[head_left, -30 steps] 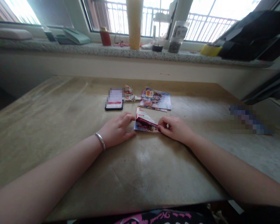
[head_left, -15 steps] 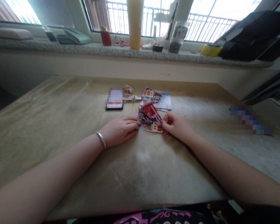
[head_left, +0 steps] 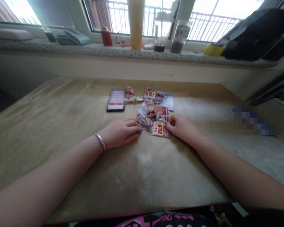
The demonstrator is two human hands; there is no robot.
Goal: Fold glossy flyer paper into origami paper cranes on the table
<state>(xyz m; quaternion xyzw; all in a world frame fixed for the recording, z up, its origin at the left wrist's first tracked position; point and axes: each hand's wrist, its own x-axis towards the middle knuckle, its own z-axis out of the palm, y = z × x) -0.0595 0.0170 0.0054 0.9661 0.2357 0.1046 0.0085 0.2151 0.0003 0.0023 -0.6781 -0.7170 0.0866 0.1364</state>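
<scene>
A colourful printed flyer (head_left: 152, 116) lies flat on the table between my hands, a yellow "89.9" price patch showing at its lower right. My left hand (head_left: 120, 131), with a silver bangle at the wrist, rests low on the tabletop, fingers stretched out and their tips touching the flyer's left edge. On the opposite side, my right hand (head_left: 181, 126) pinches the right edge between thumb and curled fingers. Just beyond lies another stack of similar flyers (head_left: 164, 100), partly covered by the nearer one. Beside that stack is a crumpled piece of printed paper (head_left: 134, 98).
A phone (head_left: 116, 101) with a blurred screen lies left of the papers. Far right on the table (head_left: 123, 179) is a blurred flat item (head_left: 254, 121). A granite windowsill (head_left: 80, 50) behind holds a red jar (head_left: 106, 36), a tall yellow cylinder (head_left: 136, 25) and a black bag (head_left: 255, 34).
The flyer's red folded-over part has turned back, so its full printed face now lies flat. My right hand has shifted slightly right along with its edge; my left hand stays nearly still.
</scene>
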